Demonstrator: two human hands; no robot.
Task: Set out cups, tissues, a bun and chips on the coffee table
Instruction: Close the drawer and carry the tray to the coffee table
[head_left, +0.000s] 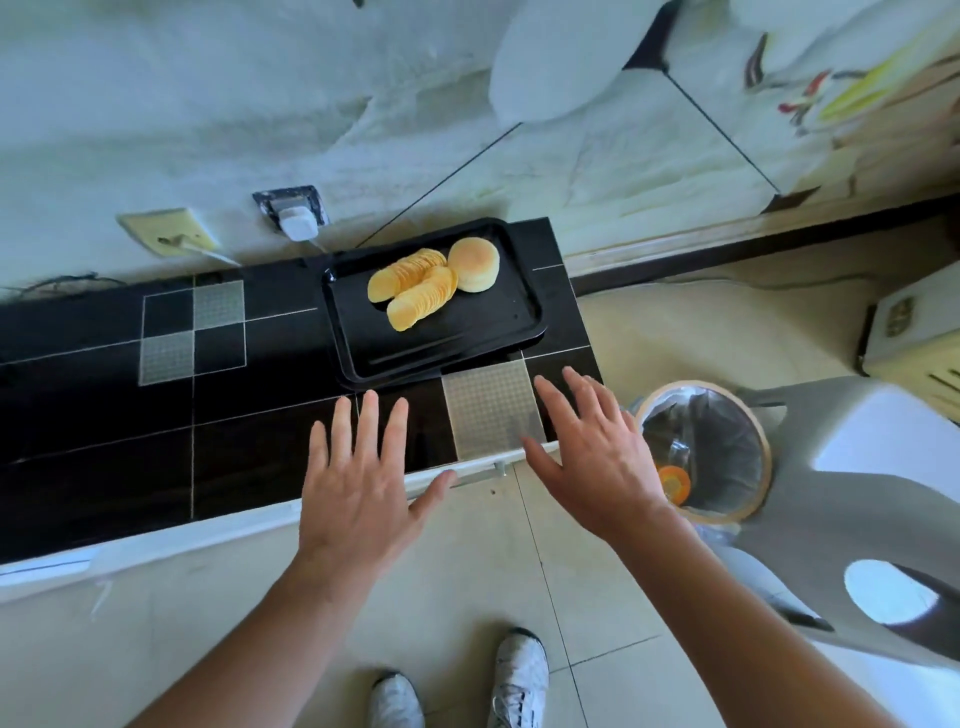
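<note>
The counter (156, 415), black and tiled, runs along the wall, and the tray (467, 332) sits at its right end, near the front edge. Both hands hover spread and empty just short of it: the left hand (358, 483) with fingers straight over the counter's front edge, the right hand (597, 457) likewise flat and wide, near the tray's near-right corner. The step in hand looks like lifting the tray, so each hand should go to a short end, thumbs over the rim and fingers under, and raise it level; the load lies toward the far side, so a tilt would let it slide. The tray holds two overlapping rows of chips (415, 291), loose and fanned, and a bun (474, 264) touching them on the right; the near half is bare. No cups or tissues show here. On the floor to the right, a lined bin (753, 431) holds something orange and a crumpled clear wrapper.
</note>
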